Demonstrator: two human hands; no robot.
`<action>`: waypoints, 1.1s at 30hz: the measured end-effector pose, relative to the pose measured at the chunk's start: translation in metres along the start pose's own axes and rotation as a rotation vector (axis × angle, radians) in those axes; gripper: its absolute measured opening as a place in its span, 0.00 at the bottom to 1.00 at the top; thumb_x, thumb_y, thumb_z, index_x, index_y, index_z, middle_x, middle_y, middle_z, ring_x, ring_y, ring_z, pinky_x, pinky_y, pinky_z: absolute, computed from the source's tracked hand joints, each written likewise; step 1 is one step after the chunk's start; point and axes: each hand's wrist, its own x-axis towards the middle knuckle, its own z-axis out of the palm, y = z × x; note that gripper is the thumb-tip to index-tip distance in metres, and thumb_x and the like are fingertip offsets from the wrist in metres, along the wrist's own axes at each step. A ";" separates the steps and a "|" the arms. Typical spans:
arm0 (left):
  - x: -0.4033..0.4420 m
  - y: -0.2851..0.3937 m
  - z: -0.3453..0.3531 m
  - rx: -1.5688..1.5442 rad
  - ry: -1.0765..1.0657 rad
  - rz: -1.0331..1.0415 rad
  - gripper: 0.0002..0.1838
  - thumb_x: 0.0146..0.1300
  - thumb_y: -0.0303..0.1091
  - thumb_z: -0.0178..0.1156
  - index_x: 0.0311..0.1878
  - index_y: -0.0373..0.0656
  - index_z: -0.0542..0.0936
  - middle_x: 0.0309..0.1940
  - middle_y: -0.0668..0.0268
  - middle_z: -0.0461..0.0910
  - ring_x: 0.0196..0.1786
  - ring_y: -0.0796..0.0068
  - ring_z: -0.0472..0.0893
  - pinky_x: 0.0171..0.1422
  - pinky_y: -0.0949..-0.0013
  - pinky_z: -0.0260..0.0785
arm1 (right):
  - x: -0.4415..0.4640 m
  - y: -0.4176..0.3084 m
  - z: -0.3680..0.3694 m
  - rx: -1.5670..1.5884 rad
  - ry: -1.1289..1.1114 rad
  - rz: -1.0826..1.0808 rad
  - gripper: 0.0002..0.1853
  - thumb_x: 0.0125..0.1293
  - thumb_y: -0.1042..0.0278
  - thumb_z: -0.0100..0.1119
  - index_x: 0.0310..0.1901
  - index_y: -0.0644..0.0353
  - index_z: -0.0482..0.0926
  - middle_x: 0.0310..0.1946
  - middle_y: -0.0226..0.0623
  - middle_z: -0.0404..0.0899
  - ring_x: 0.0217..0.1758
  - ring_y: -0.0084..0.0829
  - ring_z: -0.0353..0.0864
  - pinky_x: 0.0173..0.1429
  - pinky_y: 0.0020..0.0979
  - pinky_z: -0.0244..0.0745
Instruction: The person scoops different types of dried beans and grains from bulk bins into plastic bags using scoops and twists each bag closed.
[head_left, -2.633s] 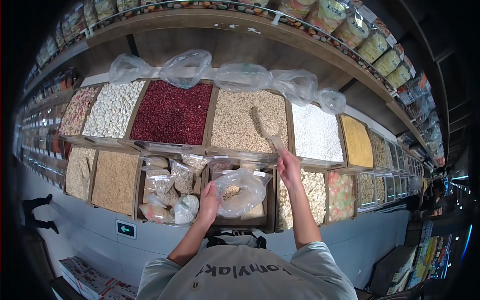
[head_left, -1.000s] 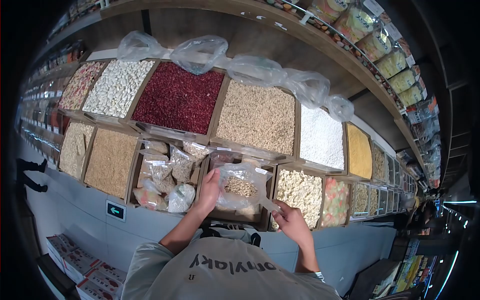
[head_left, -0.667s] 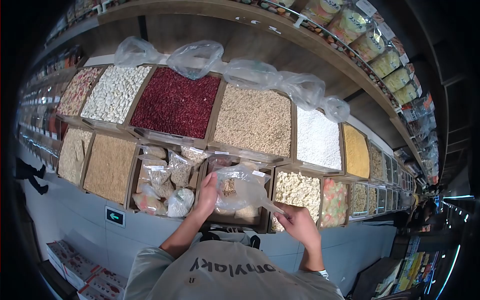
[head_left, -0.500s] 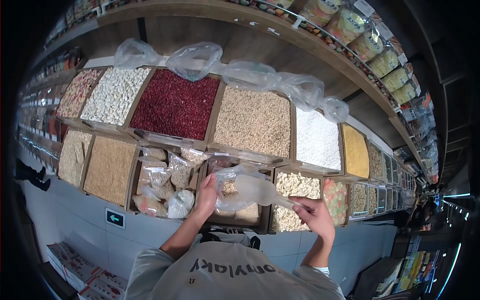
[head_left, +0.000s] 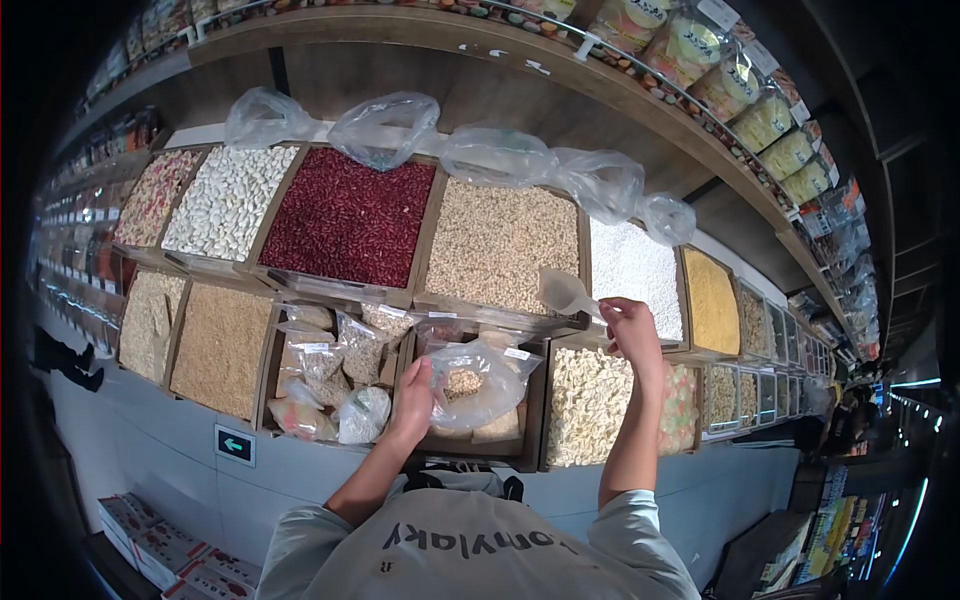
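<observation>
My left hand (head_left: 411, 400) is closed on the left rim of a clear plastic bag (head_left: 488, 398). The bag's mouth gapes upward, and a small heap of beige beans (head_left: 464, 383) shows inside. My right hand (head_left: 633, 330) grips the handle of a translucent scoop (head_left: 565, 292). The scoop's bowl reaches over the lower right corner of a bin of beige beans (head_left: 505, 240); I cannot tell whether it touches them. Under the bag, a wooden compartment (head_left: 530, 440) holds several packed bags, partly hidden.
Alongside are bins of dark red beans (head_left: 350, 215), white beans (head_left: 230, 203), white grains (head_left: 632, 275) and yellow grains (head_left: 711, 305). Filled bags (head_left: 322, 365) lie left of my left hand. Pale flat pieces (head_left: 590, 405) fill a bin below my right forearm. A shelf edge (head_left: 420, 22) overhangs the back.
My right hand has carried the scoop from over the bag's mouth up and to the right, to the beige bean bin. My left hand keeps the bag in nearly the same place.
</observation>
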 end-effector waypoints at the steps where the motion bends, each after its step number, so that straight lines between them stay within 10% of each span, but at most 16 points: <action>1: 0.001 -0.002 -0.001 0.006 0.007 -0.014 0.18 0.80 0.44 0.44 0.52 0.42 0.78 0.33 0.71 0.78 0.29 0.85 0.72 0.30 0.77 0.64 | 0.010 0.001 0.004 0.001 0.000 0.001 0.16 0.69 0.63 0.59 0.50 0.67 0.84 0.17 0.32 0.75 0.15 0.21 0.72 0.20 0.28 0.73; 33: -0.009 -0.006 -0.002 0.021 0.027 -0.029 0.20 0.79 0.47 0.47 0.56 0.41 0.79 0.42 0.72 0.80 0.38 0.84 0.75 0.35 0.76 0.67 | 0.011 0.055 0.136 1.174 -0.154 0.157 0.10 0.75 0.63 0.53 0.41 0.61 0.78 0.20 0.24 0.69 0.18 0.15 0.63 0.20 0.21 0.62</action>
